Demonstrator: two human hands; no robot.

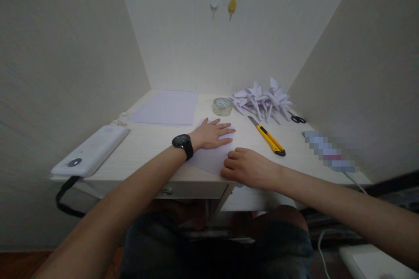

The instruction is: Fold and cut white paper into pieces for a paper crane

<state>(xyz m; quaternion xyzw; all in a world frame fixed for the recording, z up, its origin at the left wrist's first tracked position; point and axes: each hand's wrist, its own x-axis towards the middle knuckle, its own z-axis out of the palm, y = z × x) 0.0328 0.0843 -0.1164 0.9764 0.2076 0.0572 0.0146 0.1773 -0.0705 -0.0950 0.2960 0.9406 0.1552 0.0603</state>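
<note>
Watching paper sheet [212,157] lying flat near desk's [147,144] near edge, centre. Left hand [211,134] spreading open, palm pressing sheet down, gripping nothing. Right hand [248,168] curling loosely, fingertips pinching sheet's right edge. Judging sheet light, thin, limp, creasing easily, sliding on smooth desk; best taking by edge or corner. Yellow knife [269,138] lying just right; tape roll [222,106] beyond; folded paper shapes [263,100] far right; paper stack [165,107] far left.

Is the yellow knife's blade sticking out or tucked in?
Sticking out. The yellow utility knife lies on the desk with a grey blade showing past its far end, pointing toward the tape roll.
</note>
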